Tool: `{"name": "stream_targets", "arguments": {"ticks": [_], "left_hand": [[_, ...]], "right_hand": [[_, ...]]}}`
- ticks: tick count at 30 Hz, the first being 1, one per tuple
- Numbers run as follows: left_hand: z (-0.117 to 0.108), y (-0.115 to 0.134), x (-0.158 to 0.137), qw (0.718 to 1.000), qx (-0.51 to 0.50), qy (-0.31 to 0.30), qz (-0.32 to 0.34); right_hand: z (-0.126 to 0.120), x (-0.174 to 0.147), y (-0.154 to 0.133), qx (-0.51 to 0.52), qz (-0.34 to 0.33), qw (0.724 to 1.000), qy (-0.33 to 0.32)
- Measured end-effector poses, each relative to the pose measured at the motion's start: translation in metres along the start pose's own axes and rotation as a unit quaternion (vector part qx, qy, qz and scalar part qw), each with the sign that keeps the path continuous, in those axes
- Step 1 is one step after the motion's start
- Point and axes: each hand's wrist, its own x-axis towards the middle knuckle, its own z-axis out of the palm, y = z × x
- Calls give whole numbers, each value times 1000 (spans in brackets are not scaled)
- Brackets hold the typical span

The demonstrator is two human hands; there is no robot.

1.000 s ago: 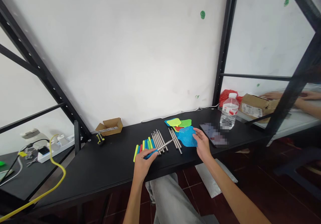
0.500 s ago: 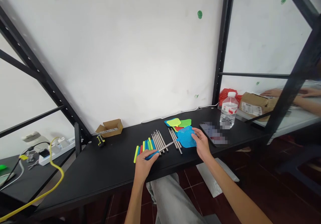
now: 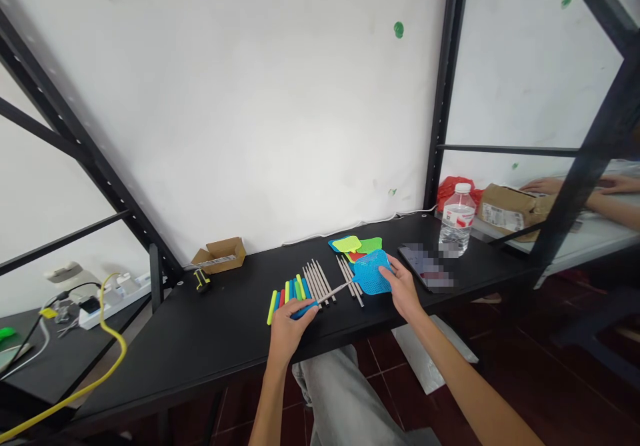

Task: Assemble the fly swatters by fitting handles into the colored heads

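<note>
A blue fly swatter [image 3: 371, 274] with a metal rod is held between my two hands above the table. My left hand [image 3: 289, 326] is closed around its blue handle, and my right hand [image 3: 401, 285] pinches the right edge of its perforated head. Several coloured handle tubes [image 3: 287, 293] lie in a row just beyond my left hand. Beside them are several metal rods [image 3: 316, 278], with another group of rods [image 3: 347, 273] partly behind the swatter. Loose swatter heads [image 3: 350, 245] in yellow, green, red and blue overlap farther back.
On the black table [image 3: 200, 339] are an open cardboard box [image 3: 220, 256], a small yellow-black object [image 3: 201, 279], a phone [image 3: 423, 266] and a water bottle [image 3: 457, 223]. A yellow cable [image 3: 117, 336] and power strip [image 3: 120, 299] are left. Another person's hands show at far right.
My right fingers have shifted slightly on the edge of the blue swatter head. My left hand and the handle stay almost where they were.
</note>
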Motion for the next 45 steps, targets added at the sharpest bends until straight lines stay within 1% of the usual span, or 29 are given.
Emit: {"name": "stream_targets", "arguments": {"ticks": [4, 8, 16, 21, 26, 30, 34, 40, 43, 45], "left_hand": [[0, 0, -1, 1000, 4, 5, 5], [-1, 4, -2, 1000, 19, -12, -10], [-1, 2, -1, 999, 29, -14, -17], [0, 0, -1, 999, 34, -11, -14], [0, 1, -1, 999, 37, -16, -9], [0, 0, -2, 999, 49, -17, -8], [-1, 0, -2, 998, 52, -20, -5], [1, 7, -3, 997, 62, -38, 14], [-9, 10, -7, 995, 97, -10, 14], [-23, 8, -11, 990, 137, 39, -3]], "right_hand": [[-1, 2, 1, 3, 7, 1000, -8], [-2, 3, 2, 11, 15, 1000, -10], [-3, 4, 5, -44, 19, 998, -35], [-3, 6, 7, -87, 13, 996, -25], [-4, 5, 6, -71, 20, 995, -72], [-3, 4, 4, -102, -5, 992, -67], [-2, 4, 3, -75, 11, 993, -90], [-4, 5, 4, -66, 29, 996, -60], [-4, 3, 4, -88, 42, 993, -72], [-4, 2, 3, -94, 46, 991, -80]]}}
